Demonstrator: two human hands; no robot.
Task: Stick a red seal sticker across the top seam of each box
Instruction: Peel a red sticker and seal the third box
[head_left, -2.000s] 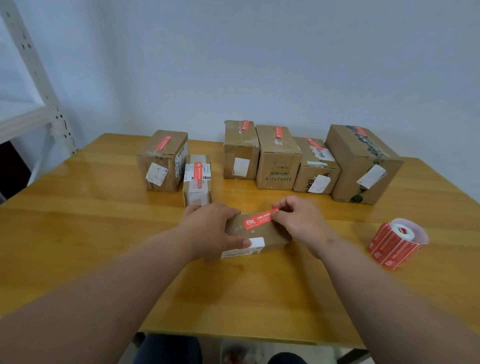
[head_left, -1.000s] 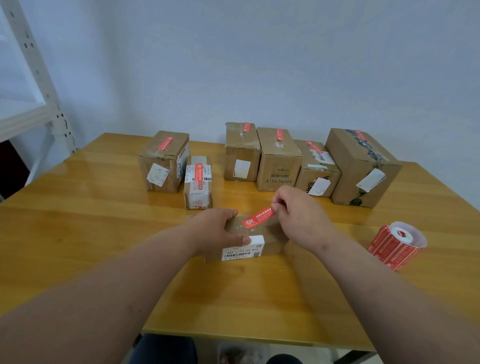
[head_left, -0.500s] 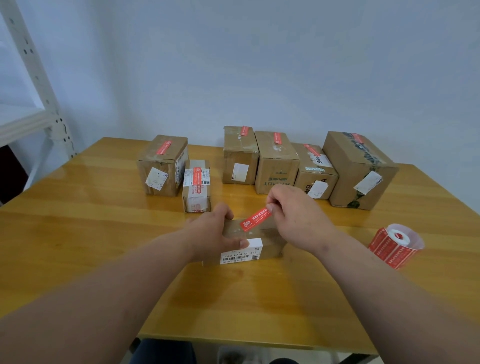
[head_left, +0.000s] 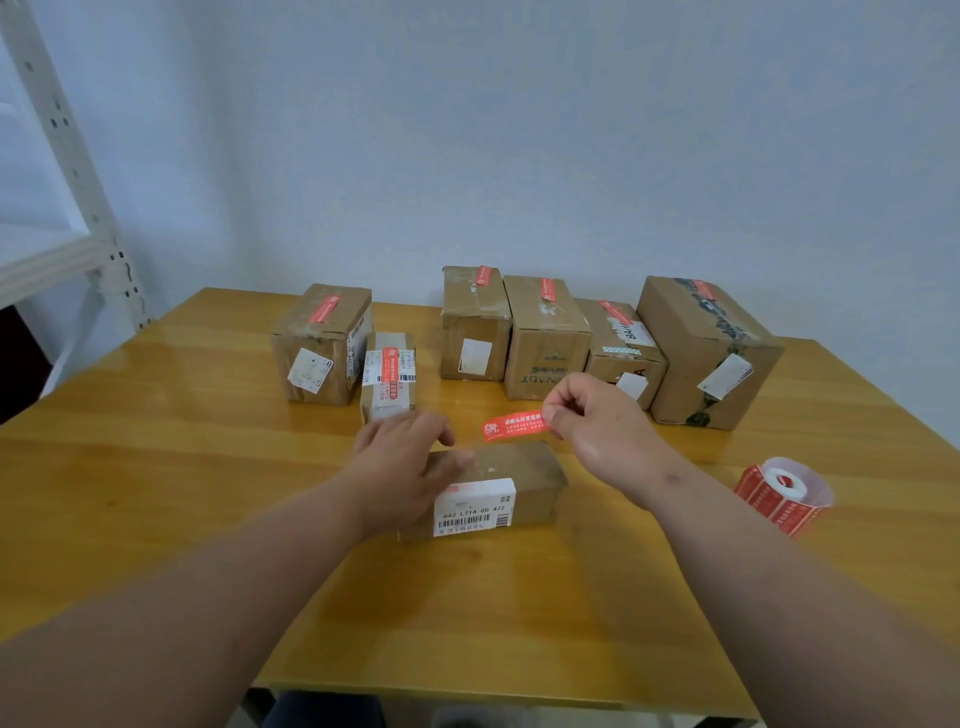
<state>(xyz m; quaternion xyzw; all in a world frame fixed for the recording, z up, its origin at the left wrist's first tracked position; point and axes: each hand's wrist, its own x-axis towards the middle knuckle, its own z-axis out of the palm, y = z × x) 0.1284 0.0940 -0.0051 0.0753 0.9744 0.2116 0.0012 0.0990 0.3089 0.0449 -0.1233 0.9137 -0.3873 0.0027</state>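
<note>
Right hand (head_left: 597, 415) grip pinches the red sticker (head_left: 514, 426) above the box (head_left: 519, 467) (left hand (head_left: 405, 462) flat, fingers apart).

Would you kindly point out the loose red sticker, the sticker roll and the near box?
Loose red sticker (head_left: 514, 426), head view, printed middle.
Sticker roll (head_left: 783, 492), head view, white core.
Near box (head_left: 524, 464), head view, top face.

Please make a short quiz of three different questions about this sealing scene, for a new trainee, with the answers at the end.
1. True or false: the red sticker is already pressed flat onto the near box.
2. Which hand pinches the sticker? A) left B) right
3. How many boxes at the back already carry a red seal?

Key
1. False: it is in the air, above the box.
2. B: the right hand; the left hand rests on the box.
3. Six.
</note>
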